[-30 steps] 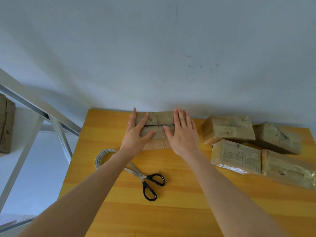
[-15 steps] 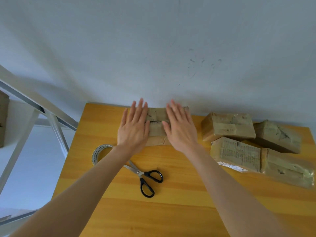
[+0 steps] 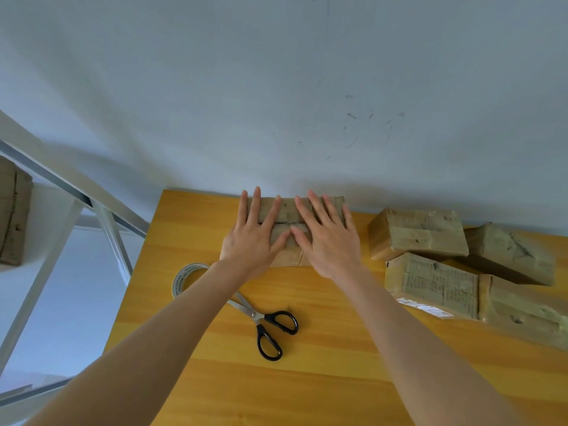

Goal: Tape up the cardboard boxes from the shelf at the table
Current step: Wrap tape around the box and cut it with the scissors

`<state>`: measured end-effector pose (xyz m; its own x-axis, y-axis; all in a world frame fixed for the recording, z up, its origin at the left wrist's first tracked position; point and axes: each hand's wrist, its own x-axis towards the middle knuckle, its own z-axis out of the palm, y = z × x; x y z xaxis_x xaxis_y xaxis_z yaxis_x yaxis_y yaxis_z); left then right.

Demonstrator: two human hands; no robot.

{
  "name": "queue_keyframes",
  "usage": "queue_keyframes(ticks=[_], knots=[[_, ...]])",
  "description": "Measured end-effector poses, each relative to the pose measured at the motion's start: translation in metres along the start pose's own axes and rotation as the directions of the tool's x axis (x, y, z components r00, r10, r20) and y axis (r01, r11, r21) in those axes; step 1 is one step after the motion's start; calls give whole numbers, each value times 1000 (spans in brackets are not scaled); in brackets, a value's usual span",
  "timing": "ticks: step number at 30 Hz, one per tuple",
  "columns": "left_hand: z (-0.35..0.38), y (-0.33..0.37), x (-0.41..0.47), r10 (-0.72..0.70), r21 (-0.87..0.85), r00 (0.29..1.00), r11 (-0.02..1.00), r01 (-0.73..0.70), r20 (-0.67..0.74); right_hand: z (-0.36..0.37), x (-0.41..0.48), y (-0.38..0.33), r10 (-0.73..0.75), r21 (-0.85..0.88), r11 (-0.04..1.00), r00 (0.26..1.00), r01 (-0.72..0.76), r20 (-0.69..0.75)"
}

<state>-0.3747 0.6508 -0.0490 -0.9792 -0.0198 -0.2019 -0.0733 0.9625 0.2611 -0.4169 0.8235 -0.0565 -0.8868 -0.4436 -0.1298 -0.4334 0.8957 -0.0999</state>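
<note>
Cardboard box (image 3: 287,210) sits at the far edge of the desk (image 3: 322,379), against the wall. Left hand (image 3: 250,241) and right hand (image 3: 329,241) lie flat on the box top, each grip spread, thumbs close together by the flap seam. Scissors (image 3: 267,324) and tape roll (image 3: 181,278) lie nearer than the box, leftward; four wrapped boxes (image 3: 421,232) crowd its right.

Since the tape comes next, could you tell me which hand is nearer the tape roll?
Left. The left hand lies flat on the box just beyond the tape roll; the right hand lies flat on the same box, farther to the right.
</note>
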Motion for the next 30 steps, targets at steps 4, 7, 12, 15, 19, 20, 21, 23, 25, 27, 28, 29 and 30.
queue_keyframes(ticks=[4,7,12,15,19,20,21,23,25,27,28,29,30], knots=[[-3,-2,-2,-72,-273,996,961,54,-55,0,-5,2,143,112,984,989,-139,-23],[-2,-1,-6,-218,-605,974,784,141,-55,-3,-9,5,267,366,899,964,-242,-19],[-5,-11,0,-251,-763,967,615,198,49,-9,-6,11,258,501,832,966,-237,29],[-11,-24,-6,-203,-810,972,547,213,118,-6,-11,13,228,362,911,973,-198,-42],[-10,-47,-34,-213,-787,969,572,230,129,1,-29,-9,57,159,987,990,-37,-127],[-8,-54,-44,-224,-734,970,642,222,98,5,-34,-18,38,168,986,990,-15,-137],[-4,-64,-55,-233,-660,971,721,212,57,9,-40,-27,34,186,983,986,-2,-165],[8,-85,-81,-221,-525,975,830,190,3,18,-56,-46,25,213,976,964,33,-265],[23,-107,-105,-163,-441,987,886,147,2,31,-71,-66,-28,205,973,934,107,-356],[40,-124,-123,-99,-338,994,935,105,34,43,-85,-87,-81,212,962,921,173,-382],[48,-129,-129,-59,-270,996,960,73,61,49,-90,-98,-91,227,956,921,187,-378],[55,-134,-132,-15,-206,996,978,33,86,55,-94,-108,-89,251,950,931,186,-355],[60,-138,-132,25,-167,995,986,-9,92,59,-96,-118,-78,285,943,947,171,-310]])
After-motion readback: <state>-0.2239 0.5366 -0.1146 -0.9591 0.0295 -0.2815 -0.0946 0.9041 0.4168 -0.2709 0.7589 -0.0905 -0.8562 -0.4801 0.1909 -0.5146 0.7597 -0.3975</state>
